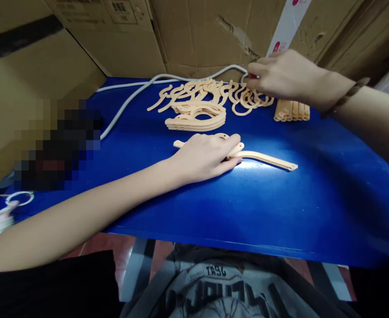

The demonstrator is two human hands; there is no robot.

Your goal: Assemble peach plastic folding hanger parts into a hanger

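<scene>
Blue bench (280, 212) w/ cardboard boxes (194, 35) behind and a white cable (128, 99) along its far-left part. Left hand (207, 157) lies flat, fingers spread narrow, pressing a peach plastic hanger piece (267, 160) onto bench centre. Right hand (280, 75) is pinched on a hook part (247, 104) at the far pile of peach pieces (197, 106), next to a small stack of clips (292, 110).

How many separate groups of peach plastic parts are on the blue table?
4: scattered hooks at the back under the right hand, a stack before them, ribbed bundle at right, one piece under the left hand.
</scene>
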